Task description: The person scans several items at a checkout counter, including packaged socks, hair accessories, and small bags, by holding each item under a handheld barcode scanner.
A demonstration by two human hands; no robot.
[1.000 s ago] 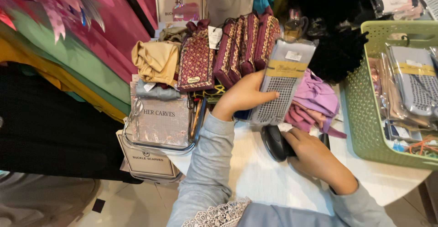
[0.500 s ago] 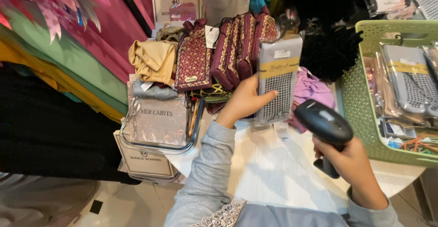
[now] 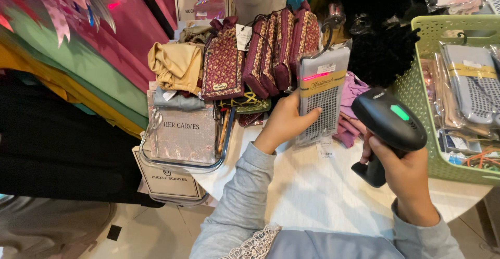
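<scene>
Left hand (image 3: 284,126) grips one grey sock packet (image 3: 321,100); right hand (image 3: 403,173) clasps one black barcode scanner (image 3: 388,126) beside one green basket (image 3: 416,95).

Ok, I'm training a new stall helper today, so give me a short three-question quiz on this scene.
1. True or false: the right hand holds the black handheld scanner.
2. What does the left hand hold up?
A. a maroon pouch
B. a flat grey packet
C. a green basket
3. Fill in: a red line of light falls across the packet's ____ part.

Key: 1 true. 2 B, the flat grey packet. 3 upper.
</scene>
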